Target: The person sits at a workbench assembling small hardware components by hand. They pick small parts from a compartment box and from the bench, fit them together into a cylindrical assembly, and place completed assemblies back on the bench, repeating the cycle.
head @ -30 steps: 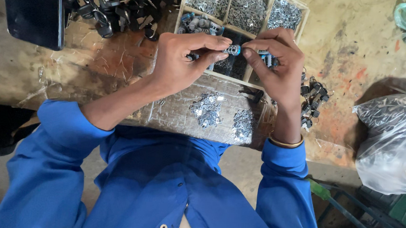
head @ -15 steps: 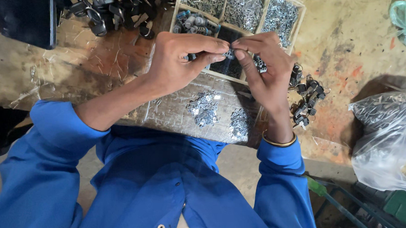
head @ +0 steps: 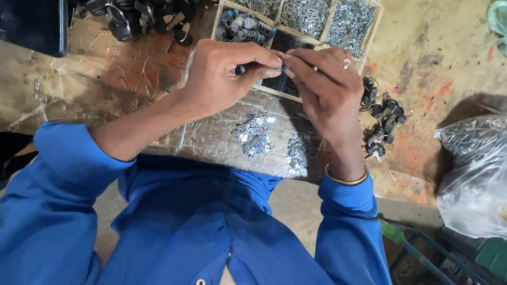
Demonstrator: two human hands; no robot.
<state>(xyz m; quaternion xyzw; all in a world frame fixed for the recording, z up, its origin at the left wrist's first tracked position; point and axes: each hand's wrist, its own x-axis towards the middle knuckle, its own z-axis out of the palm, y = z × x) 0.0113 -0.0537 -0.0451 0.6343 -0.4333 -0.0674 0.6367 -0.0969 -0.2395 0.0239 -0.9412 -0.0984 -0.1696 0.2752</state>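
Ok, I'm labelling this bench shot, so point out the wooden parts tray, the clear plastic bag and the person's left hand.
wooden parts tray (head: pixel 376 21), head view, on its right rim.
clear plastic bag (head: pixel 486 174), head view, on the bag's middle.
left hand (head: pixel 222 76), head view, on the back of the hand.

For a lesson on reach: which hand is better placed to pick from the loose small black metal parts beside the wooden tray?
Likely right. The right hand lies next to the small black metal parts; the left hand is farther off, across it. Both pinch one small part above the wooden compartment tray.
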